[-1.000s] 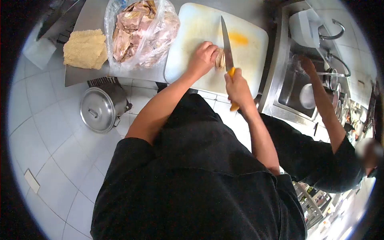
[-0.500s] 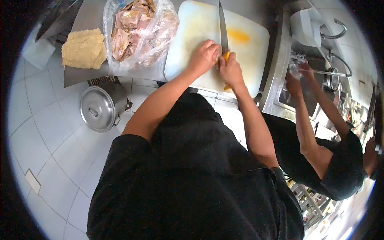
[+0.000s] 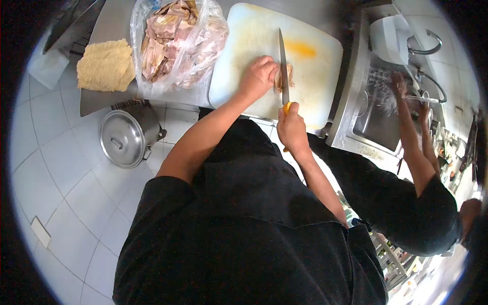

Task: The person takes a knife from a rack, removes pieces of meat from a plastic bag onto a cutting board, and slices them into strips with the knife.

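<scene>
My right hand [image 3: 293, 129] is wrapped round the yellow handle of a long kitchen knife [image 3: 283, 61], whose blade points away from me over the white cutting board [image 3: 315, 81]. A small strip of brownish meat [image 3: 291, 75] lies under and beside the blade. Just left of the knife, my left hand [image 3: 259, 77] has its fingers curled down against the meat, partly hiding it. Farther left, a clear plastic bag [image 3: 211, 38] holds several pale pink and brown meat pieces [image 3: 170, 30].
A folded tan cloth [image 3: 105, 65] lies at the counter's left corner. Below it stands a lidded metal pot [image 3: 122, 138] on the tiled floor. To the right, a co-worker's hands [image 3: 401, 86] are at a metal sink [image 3: 376, 124] with running water and a white container [image 3: 389, 38].
My right hand and the knife have drawn back toward me, the blade now showing beside the meat. The co-worker's hands have shifted right in the sink.
</scene>
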`<action>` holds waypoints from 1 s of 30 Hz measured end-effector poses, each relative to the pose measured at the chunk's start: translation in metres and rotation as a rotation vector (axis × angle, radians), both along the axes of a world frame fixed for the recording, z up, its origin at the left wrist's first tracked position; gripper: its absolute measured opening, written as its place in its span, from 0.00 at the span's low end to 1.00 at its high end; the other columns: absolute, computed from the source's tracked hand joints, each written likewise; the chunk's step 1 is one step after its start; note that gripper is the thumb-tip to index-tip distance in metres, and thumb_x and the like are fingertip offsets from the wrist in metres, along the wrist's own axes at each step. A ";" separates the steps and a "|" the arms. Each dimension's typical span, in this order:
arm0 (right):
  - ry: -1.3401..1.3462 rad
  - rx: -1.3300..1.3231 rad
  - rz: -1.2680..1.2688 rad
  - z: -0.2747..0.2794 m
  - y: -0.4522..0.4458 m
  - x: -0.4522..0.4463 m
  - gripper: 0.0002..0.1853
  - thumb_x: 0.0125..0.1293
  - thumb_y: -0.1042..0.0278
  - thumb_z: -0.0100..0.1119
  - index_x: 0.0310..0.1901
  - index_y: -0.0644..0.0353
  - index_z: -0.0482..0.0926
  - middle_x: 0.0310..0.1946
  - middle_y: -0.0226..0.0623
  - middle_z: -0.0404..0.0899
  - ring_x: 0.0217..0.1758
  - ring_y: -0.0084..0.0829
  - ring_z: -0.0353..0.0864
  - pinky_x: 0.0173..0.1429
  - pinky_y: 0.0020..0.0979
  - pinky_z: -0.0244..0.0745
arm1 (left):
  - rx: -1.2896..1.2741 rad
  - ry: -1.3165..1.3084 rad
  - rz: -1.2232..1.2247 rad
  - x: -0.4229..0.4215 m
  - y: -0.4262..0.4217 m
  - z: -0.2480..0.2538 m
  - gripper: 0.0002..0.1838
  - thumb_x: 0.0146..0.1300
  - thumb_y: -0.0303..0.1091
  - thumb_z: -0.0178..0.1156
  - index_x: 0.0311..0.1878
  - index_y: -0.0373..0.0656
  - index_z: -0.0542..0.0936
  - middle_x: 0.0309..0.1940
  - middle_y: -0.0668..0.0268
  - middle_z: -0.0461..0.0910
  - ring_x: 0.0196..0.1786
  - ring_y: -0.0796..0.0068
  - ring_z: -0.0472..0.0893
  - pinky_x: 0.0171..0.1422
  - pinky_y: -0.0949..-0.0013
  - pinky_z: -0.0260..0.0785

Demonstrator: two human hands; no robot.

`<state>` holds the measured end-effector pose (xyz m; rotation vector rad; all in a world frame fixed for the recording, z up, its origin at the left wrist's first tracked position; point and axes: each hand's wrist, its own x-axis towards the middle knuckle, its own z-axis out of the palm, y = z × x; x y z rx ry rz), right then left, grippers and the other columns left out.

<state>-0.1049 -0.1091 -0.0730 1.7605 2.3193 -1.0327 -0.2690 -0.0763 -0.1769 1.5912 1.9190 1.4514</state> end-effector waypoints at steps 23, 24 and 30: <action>-0.020 -0.026 0.010 0.020 -0.006 0.000 0.15 0.76 0.63 0.52 0.45 0.68 0.62 0.28 0.69 0.80 0.35 0.70 0.81 0.40 0.62 0.77 | -0.014 -0.112 0.005 -0.002 0.001 0.002 0.02 0.59 0.24 0.64 0.35 0.37 0.84 0.40 0.59 0.83 0.43 0.55 0.83 0.49 0.57 0.77; -0.017 -0.009 0.006 0.013 -0.008 0.000 0.15 0.76 0.64 0.52 0.45 0.68 0.62 0.27 0.69 0.80 0.34 0.70 0.81 0.40 0.62 0.77 | -0.012 -0.107 0.002 -0.003 0.001 0.000 0.02 0.59 0.24 0.64 0.35 0.36 0.84 0.40 0.59 0.83 0.43 0.55 0.83 0.49 0.57 0.77; 0.009 0.067 0.036 -0.034 0.022 -0.015 0.18 0.76 0.61 0.51 0.50 0.70 0.62 0.29 0.70 0.80 0.35 0.70 0.81 0.39 0.61 0.77 | 0.041 -0.065 0.000 -0.003 0.002 0.000 0.03 0.58 0.23 0.63 0.34 0.35 0.84 0.40 0.57 0.83 0.43 0.54 0.83 0.49 0.57 0.77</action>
